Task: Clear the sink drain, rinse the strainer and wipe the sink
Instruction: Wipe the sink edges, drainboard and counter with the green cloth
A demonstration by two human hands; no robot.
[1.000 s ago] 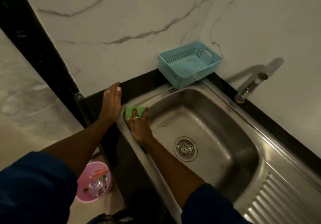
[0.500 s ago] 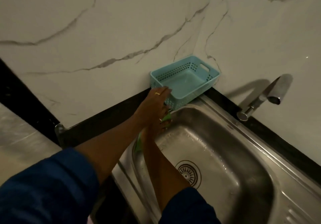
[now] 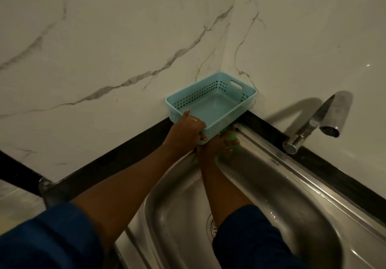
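The left grip (image 3: 186, 132) is closed on the near corner of a light blue perforated plastic basket (image 3: 224, 123), fingers curled round its side wall and thumb at its rim, a thin ring (image 3: 194, 119) on one finger. The right grip (image 3: 213, 145) lies just below that corner, on a green scrub pad (image 3: 231, 138) at the far corner of the stainless steel sink (image 3: 271, 185). The light is dim and the basket covers part of the fingers, so I cannot tell whether they press the pad flat or curl around it. The pad touches the sink's rim right under the basket's lower edge. The basket's far end sits in the corner where the two white marble walls (image 3: 125, 39) meet, above the black desk (image 3: 117, 160) strip that borders the sink. The drain strainer (image 3: 210, 225) sits in the bottom of the basin, mostly hidden behind the right forearm. A chrome faucet (image 3: 313, 126) stands on the desk to the right, well apart from both grips. Dark blue sleeves (image 3: 41, 237) cover both upper arms.
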